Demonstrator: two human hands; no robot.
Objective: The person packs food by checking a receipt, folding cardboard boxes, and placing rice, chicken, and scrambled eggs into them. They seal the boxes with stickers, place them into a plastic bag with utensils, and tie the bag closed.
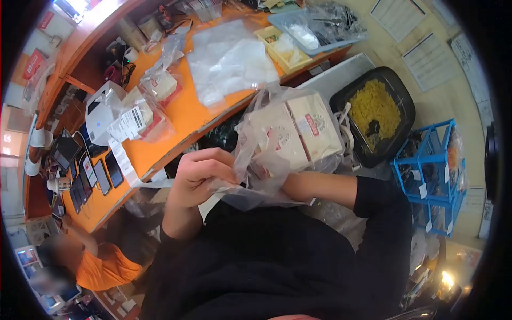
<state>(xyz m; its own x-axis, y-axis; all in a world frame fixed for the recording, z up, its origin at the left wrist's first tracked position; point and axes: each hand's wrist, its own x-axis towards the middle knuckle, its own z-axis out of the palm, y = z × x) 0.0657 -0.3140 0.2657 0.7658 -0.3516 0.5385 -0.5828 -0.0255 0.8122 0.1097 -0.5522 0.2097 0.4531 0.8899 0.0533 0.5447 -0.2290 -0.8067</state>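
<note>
A clear plastic bag [250, 125] surrounds two beige boxes with red labels, a left box [274, 136] and a right box [316, 128], side by side. My left hand [205, 176] pinches the edge of this bag at its near left side, fingers closed. My right forearm reaches into the bag's opening from the right. My right hand [290, 184] is mostly hidden by the plastic and lies against the near side of the boxes; its fingers do not show.
An orange counter [181, 122] holds plastic sheets [229, 58], bagged boxes, a white printer [101, 114] and several phones. At right are a black tray of yellow food [376, 106] and a blue rack [426, 170]. A person in orange [106, 266] is at lower left.
</note>
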